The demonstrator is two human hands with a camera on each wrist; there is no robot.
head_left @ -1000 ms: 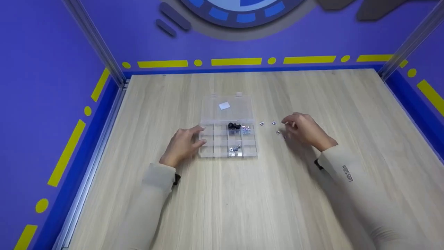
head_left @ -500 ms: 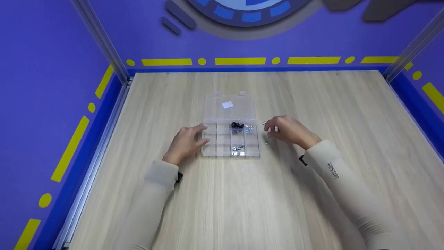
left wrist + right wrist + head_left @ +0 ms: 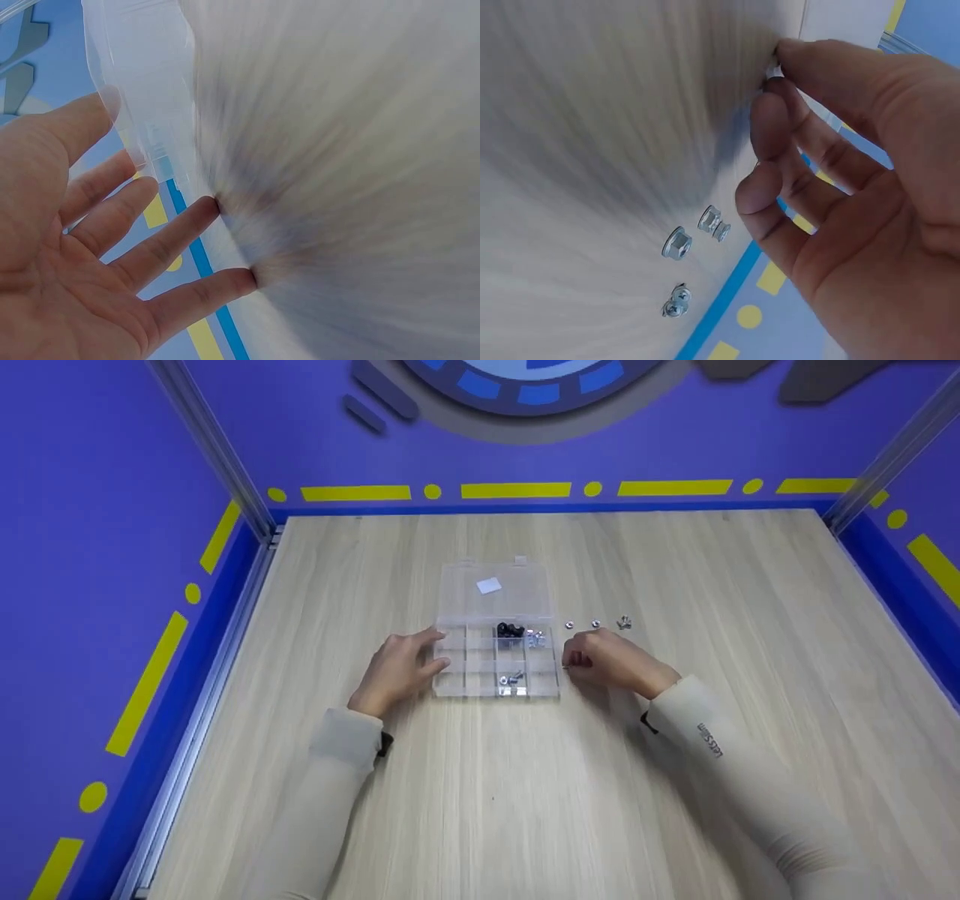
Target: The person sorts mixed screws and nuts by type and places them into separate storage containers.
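Observation:
A clear plastic compartment box [image 3: 476, 664] stands on the wooden table with its lid [image 3: 517, 592] laid back. My left hand [image 3: 395, 671] is at its left side, thumb and fingertips touching the edge; in the left wrist view the fingers are spread. Just right of the box, my right hand [image 3: 615, 660] pinches a small silvery metal piece [image 3: 775, 70] between thumb and forefinger, down at the tabletop. The fingers mostly hide that piece. Beyond this hand lie a flange nut [image 3: 569, 625], another flange nut [image 3: 596, 624] and a little cluster of screws [image 3: 625, 622].
Inside the box are black parts [image 3: 511, 630], silvery pieces [image 3: 535, 638] beside them, and bolts [image 3: 511, 680] in a front compartment. A white label [image 3: 489, 585] is on the lid. Blue-purple walls [image 3: 360, 457] enclose the back and sides of the table [image 3: 480, 810].
My right hand has come leftward and nearer, from the table's right-hand fasteners to beside the box, and now pinches a small piece. The screws are uncovered at the right. The left hand stays put.

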